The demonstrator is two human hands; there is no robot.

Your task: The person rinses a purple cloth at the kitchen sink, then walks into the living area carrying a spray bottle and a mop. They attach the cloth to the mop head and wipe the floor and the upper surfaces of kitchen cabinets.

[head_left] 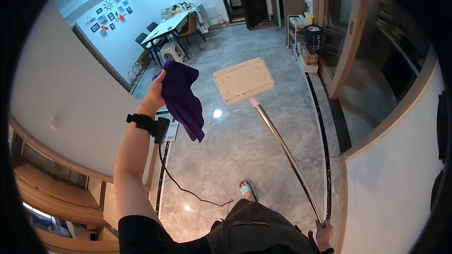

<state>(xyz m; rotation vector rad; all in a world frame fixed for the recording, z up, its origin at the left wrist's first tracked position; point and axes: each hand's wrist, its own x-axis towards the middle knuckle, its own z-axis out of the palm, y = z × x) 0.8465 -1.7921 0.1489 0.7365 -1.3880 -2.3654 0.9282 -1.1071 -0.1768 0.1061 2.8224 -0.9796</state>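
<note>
My left hand [154, 93] grips a dark purple cloth [180, 97] by its upper left edge, and the rest hangs down in folds. Low at the right, my right hand [323, 233] is closed around the end of a metal pole [287, 153]. A flat, cream-coloured rectangular head [243, 80] sits at the pole's far end, tilted up in front of me. It looks like a flat mop head. The cloth and the head are apart. On my left wrist is a black strap with a device [161, 130], from which a dark cable runs down.
Grey floor tiles [233, 137] stretch ahead. At the back left stand a cluttered table [169, 28], chairs and a white stool [172, 52]. A loaded shelf cart [295, 33] is by the sliding door frame [349, 38] on the right. A dark door [250, 0] stands ajar behind.
</note>
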